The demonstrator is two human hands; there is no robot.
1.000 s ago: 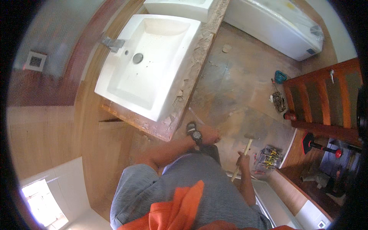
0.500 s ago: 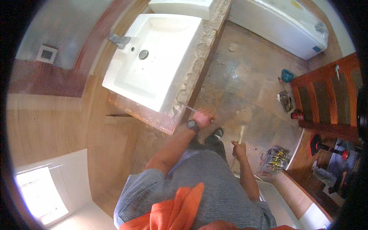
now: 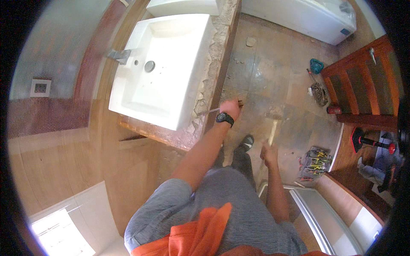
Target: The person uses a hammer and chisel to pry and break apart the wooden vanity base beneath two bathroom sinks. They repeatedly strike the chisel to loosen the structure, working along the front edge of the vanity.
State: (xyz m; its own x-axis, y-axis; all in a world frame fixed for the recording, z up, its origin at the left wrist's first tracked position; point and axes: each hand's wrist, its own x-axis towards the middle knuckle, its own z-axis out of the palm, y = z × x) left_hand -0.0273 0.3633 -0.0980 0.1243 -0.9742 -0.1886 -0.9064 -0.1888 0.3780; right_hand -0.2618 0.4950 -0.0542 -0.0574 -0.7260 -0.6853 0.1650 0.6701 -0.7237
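My left hand (image 3: 230, 109), with a dark watch on the wrist, is closed around a chisel (image 3: 210, 112). The thin metal shaft points left, its tip at the rough, chipped front strip of the counter (image 3: 204, 90) beside the white basin (image 3: 166, 104). Lower and to the right, my right hand (image 3: 269, 153) grips a hammer (image 3: 273, 130) by its pale handle. The hammer's head is raised away from the chisel, and motion blurs it somewhat.
A grey tool tray (image 3: 318, 164) with several hand tools lies on the floor at right. A slatted wooden door (image 3: 354, 85) stands beyond it, near a teal object (image 3: 316, 65). The white bathtub (image 3: 299, 19) is at the back. Loose debris (image 3: 250, 41) lies on the floor.
The view has shifted. My left hand and the chisel have moved a little farther along the counter edge. The hammer stays in my right hand, its head now more visible.
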